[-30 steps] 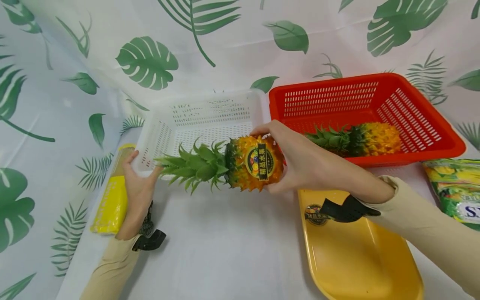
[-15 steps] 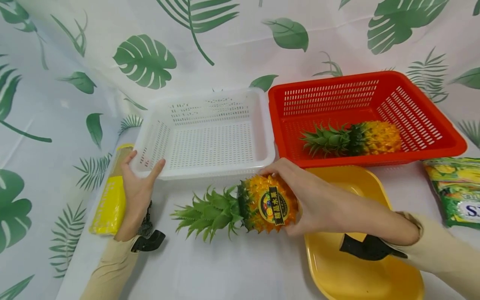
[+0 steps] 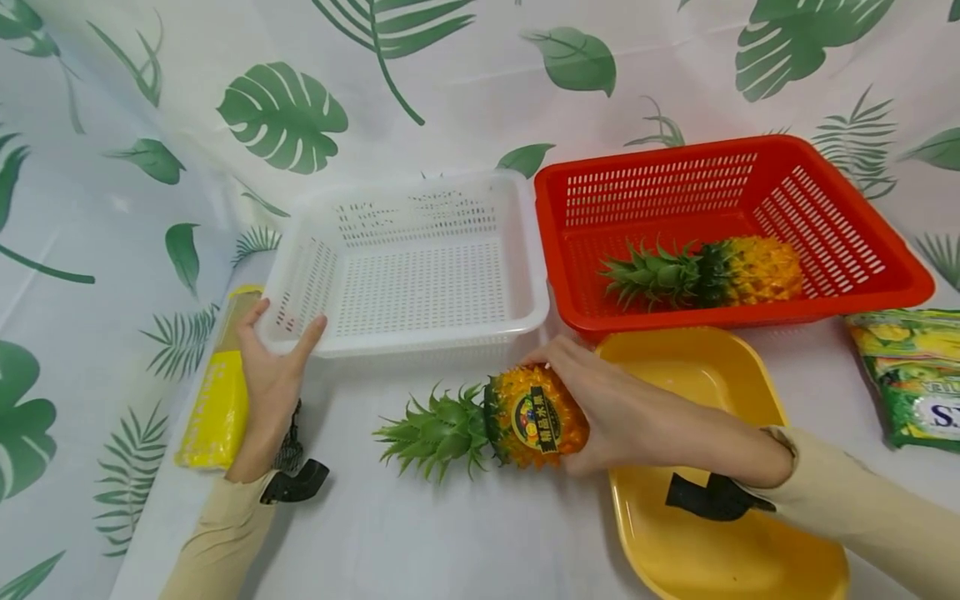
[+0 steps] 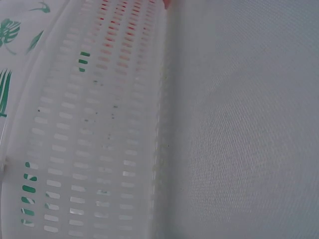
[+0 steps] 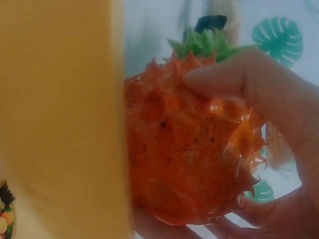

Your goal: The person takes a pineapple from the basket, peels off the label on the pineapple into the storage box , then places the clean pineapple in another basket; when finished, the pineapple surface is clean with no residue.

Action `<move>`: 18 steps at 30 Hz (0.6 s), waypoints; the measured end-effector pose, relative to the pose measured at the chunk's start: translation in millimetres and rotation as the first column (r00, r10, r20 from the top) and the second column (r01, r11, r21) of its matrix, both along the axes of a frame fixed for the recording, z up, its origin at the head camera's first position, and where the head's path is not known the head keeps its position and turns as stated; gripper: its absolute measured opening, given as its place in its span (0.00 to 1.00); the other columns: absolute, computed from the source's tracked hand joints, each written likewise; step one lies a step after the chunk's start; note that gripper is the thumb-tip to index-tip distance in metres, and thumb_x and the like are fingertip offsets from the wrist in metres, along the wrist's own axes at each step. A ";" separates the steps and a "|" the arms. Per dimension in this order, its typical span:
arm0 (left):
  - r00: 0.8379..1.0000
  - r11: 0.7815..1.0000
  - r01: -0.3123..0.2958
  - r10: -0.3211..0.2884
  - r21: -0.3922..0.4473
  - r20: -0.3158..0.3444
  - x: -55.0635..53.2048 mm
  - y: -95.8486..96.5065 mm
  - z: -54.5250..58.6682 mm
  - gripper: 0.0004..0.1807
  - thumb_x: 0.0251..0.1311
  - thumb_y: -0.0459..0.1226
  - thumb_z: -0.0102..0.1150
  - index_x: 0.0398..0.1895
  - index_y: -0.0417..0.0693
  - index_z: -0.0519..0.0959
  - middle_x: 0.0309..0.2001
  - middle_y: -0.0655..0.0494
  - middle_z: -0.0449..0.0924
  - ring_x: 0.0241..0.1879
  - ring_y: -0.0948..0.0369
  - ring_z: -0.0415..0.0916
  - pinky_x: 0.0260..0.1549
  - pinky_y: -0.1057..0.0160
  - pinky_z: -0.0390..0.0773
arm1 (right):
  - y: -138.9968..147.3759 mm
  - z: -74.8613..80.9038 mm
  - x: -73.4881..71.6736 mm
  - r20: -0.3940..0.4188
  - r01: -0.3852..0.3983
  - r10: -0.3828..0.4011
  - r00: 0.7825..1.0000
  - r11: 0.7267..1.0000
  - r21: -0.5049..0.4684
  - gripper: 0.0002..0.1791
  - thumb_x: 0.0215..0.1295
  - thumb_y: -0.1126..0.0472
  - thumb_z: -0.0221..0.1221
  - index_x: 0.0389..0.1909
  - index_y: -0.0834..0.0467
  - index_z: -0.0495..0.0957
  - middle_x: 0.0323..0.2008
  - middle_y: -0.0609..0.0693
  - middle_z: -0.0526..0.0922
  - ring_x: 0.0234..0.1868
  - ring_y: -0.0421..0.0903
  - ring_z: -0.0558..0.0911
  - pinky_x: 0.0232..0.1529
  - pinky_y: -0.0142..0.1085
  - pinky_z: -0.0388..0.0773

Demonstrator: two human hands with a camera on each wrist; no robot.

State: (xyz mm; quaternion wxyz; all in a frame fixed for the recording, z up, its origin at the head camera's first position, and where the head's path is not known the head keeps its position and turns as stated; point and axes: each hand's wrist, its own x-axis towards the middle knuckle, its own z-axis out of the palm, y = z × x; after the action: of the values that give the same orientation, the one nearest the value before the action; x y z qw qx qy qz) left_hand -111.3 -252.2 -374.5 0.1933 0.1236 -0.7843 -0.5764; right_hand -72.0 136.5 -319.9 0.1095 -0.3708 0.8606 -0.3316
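Note:
My right hand (image 3: 607, 408) grips the rounded base of a pineapple (image 3: 528, 417) with a dark round fruit label. Its green leafy crown (image 3: 438, 433) points left, low over the white table; whether it touches the cloth I cannot tell. In the right wrist view my thumb lies on the orange spiky skin (image 5: 184, 164), other fingers being partly hidden beneath. My left hand (image 3: 273, 375) holds the front left corner of a white slotted basket (image 3: 420, 337), thumb and fingers spread either side of the corner. The left wrist view shows the basket's slotted wall (image 4: 89, 144).
A red basket (image 3: 750, 315) stands right of the white one, with a second pineapple (image 3: 750, 271) lying in it. A yellow tray (image 3: 705, 533) is under my right forearm. A yellow packet (image 3: 217, 408) lies at left, a green-and-yellow bag (image 3: 915, 383) at far right.
My right hand has brought the pineapple from in front of the white basket's opening down and nearer, to the table in front of it. My left hand stays at the basket's corner.

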 end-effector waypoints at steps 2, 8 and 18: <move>1.000 1.000 0.004 -0.004 -0.003 0.002 0.4 -0.1 0.7 0.45 0.66 0.37 0.70 0.78 0.45 0.53 0.71 0.45 0.67 0.63 0.54 0.69 0.56 0.65 0.71 | -2.7 -2.9 -0.6 0.006 0.009 -0.009 1.000 1.000 0.008 0.48 0.37 0.68 0.78 0.63 0.56 0.66 0.55 0.49 0.74 0.54 0.48 0.75 0.52 0.44 0.82; 1.000 1.000 -0.013 0.013 0.008 0.002 2.6 -1.9 1.4 0.44 0.66 0.38 0.70 0.78 0.46 0.53 0.70 0.45 0.68 0.62 0.55 0.69 0.56 0.66 0.70 | -11.9 -5.9 -5.0 -0.020 0.021 -0.020 1.000 0.999 0.034 0.47 0.42 0.68 0.79 0.64 0.56 0.65 0.56 0.50 0.73 0.57 0.52 0.73 0.56 0.49 0.81; 0.999 0.998 0.031 -0.031 0.047 0.010 3.1 -3.1 0.1 0.43 0.67 0.37 0.69 0.78 0.49 0.53 0.71 0.46 0.67 0.63 0.54 0.68 0.57 0.66 0.69 | -16.8 -8.3 -6.9 0.029 0.035 -0.037 0.999 0.996 0.087 0.48 0.44 0.65 0.81 0.66 0.60 0.64 0.55 0.53 0.72 0.56 0.53 0.73 0.58 0.51 0.81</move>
State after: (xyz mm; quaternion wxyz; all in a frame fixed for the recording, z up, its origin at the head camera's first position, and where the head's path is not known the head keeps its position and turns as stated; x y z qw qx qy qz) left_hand -108.3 -255.3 -374.5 0.1773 0.1190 -0.7735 -0.5967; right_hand -78.9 119.7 -328.2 0.1325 -0.3451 0.8789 -0.3015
